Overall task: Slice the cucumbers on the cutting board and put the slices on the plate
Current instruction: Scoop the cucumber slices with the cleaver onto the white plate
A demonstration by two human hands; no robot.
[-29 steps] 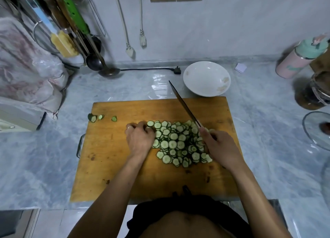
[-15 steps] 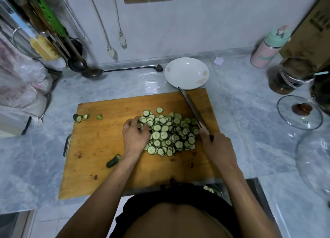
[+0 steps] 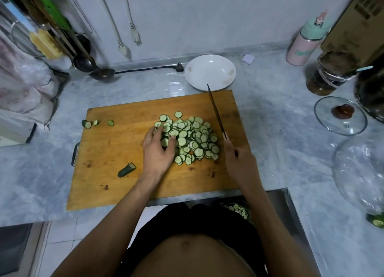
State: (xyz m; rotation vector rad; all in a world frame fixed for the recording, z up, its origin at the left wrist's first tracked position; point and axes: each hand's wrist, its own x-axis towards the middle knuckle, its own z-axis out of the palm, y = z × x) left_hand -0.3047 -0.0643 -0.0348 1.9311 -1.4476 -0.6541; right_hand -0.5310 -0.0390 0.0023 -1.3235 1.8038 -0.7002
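A heap of cucumber slices (image 3: 192,136) lies in the middle of the wooden cutting board (image 3: 116,152). My left hand (image 3: 159,150) rests on the heap's left side, fingers spread over the slices. My right hand (image 3: 239,161) grips the handle of a knife (image 3: 216,110); its blade stands on edge along the heap's right side, tip pointing at the white plate (image 3: 209,72). The plate sits just beyond the board's far edge and holds no slices. A cucumber end piece (image 3: 126,169) lies on the board near the left, and small end bits (image 3: 91,123) lie at its far left edge.
A glass lid (image 3: 340,115) and a clear bowl (image 3: 361,172) sit on the marble counter at the right, with a dark jar (image 3: 330,75) and a pink bottle (image 3: 305,41) behind. Ladles (image 3: 93,66) hang at the far left. More slices (image 3: 239,209) lie below the counter edge.
My left hand has let go of a cucumber end, which now lies on the board, and spread over the heap. The knife has swung to the heap's right side.
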